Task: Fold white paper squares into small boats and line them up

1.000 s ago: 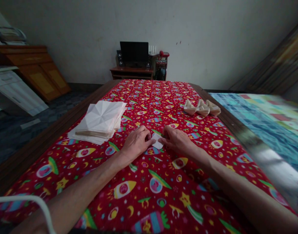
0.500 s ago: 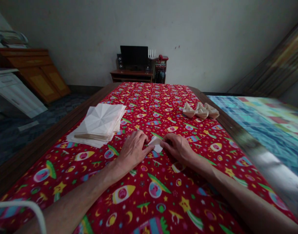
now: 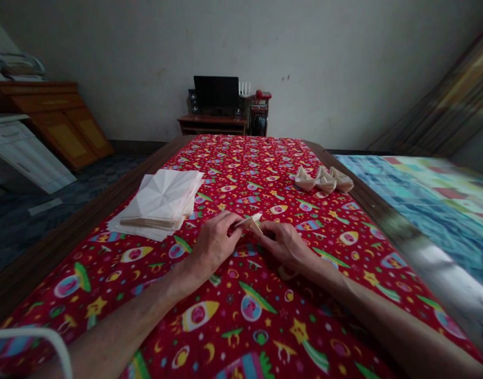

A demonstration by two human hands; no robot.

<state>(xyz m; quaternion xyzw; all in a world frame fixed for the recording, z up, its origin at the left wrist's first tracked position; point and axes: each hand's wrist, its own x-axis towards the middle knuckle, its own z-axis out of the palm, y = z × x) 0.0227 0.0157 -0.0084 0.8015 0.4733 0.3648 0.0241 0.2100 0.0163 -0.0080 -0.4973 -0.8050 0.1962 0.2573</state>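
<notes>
A small folded paper (image 3: 251,223), cream-white with a pointed tip, is held between my two hands just above the red cloth. My left hand (image 3: 218,235) pinches its left side between thumb and fingers. On the other side, my right hand (image 3: 279,239) grips the right end the same way; some of its fingertips are hidden. To the left lies a stack of creased paper sheets (image 3: 162,197), the top one showing star-like fold lines. Three folded paper pieces (image 3: 324,180), shaped like little boats, stand in a row at the right.
A red patterned cloth (image 3: 260,295) covers the table, whose dark wooden edge (image 3: 367,202) shows at the right. A white cable or tube (image 3: 39,332) curves at the lower left. Beyond are a monitor (image 3: 216,91), a wooden cabinet (image 3: 63,121) and a bed (image 3: 419,205).
The folded paper has been lifted and turned; its pointed tip now faces up and away, where a flat white face showed before. Both hands have shifted slightly around it.
</notes>
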